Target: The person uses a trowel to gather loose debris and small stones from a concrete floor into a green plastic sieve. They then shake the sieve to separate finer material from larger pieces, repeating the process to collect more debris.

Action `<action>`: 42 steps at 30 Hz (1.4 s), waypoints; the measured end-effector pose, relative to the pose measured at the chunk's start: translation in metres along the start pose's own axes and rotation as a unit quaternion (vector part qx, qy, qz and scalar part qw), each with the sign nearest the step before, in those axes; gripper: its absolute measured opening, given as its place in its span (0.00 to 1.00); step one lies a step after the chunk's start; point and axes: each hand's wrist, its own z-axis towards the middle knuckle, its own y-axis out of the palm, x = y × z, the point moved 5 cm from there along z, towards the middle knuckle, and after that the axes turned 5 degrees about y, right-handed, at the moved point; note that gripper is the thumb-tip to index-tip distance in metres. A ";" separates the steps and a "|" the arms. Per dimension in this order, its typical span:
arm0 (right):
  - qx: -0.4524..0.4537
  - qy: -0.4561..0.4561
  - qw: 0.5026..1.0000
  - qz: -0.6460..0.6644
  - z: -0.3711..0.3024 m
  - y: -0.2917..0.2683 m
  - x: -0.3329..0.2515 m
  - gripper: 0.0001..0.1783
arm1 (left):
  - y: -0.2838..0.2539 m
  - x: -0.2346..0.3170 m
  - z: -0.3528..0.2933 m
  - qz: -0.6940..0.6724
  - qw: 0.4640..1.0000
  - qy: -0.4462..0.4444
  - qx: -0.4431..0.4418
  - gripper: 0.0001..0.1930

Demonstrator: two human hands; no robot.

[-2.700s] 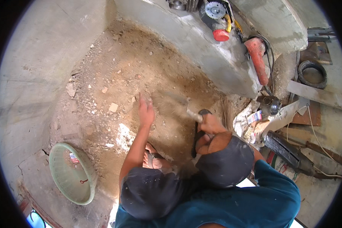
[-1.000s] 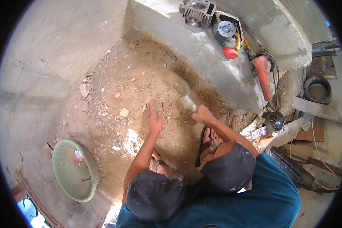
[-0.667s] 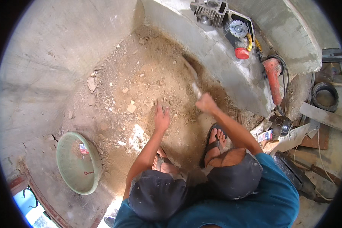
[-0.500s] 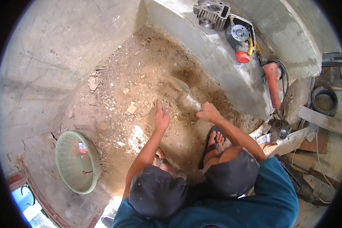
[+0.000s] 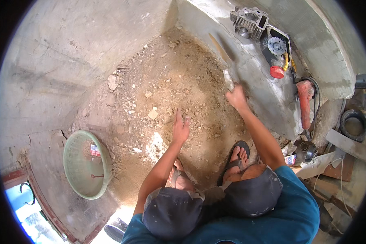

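My right hand point(image 5: 237, 97) is closed round the whitish handle of a trowel-like hand tool point(image 5: 228, 79). Its thin tan blade looks narrow, points away toward the concrete ledge, and is blurred, so its exact kind is uncertain. My left hand point(image 5: 181, 129) hovers over or rests on the rubble with its index finger stretched out and nothing in it. Loose dirt and broken stone point(image 5: 162, 97) cover the floor beyond both hands. A flat pale chip point(image 5: 153, 114) lies just left of my left fingertips.
A pale green plastic basket point(image 5: 66, 164) stands at the left. Along the right ledge point(image 5: 268, 103) lie a metal engine part point(image 5: 250, 22), a dark part with a toothed sprocket point(image 5: 276, 46) and a red corded power tool point(image 5: 304, 103). A black ring point(image 5: 343, 122) is farther right.
My right hand has lifted the tool from the dirt and swung it away to the far right, toward the ledge. My left hand stays over the rubble, and the whole view has shifted slightly.
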 end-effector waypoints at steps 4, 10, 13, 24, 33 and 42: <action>-0.037 -0.053 0.997 -0.040 0.011 -0.005 -0.012 0.21 | 0.005 -0.007 -0.002 0.005 1.000 0.001 0.010 0.35; -0.040 -0.022 0.996 -0.081 0.008 0.003 -0.017 0.18 | 0.010 -0.013 0.005 0.016 0.999 0.042 0.010 0.35; -0.073 -0.106 0.992 -0.005 -0.014 0.013 -0.017 0.19 | 0.009 -0.013 0.011 0.018 1.000 0.015 0.014 0.36; 0.006 -0.079 0.996 -0.045 -0.006 0.005 -0.024 0.21 | 0.003 -0.014 0.004 0.005 0.999 0.013 0.031 0.36; -0.108 -0.118 0.967 -0.196 -0.024 0.003 -0.017 0.21 | 0.003 -0.011 0.017 0.043 0.999 0.009 0.033 0.36; -0.120 -0.107 0.985 -0.056 0.014 0.029 -0.058 0.28 | -0.010 -0.015 0.000 0.033 0.999 0.021 0.031 0.36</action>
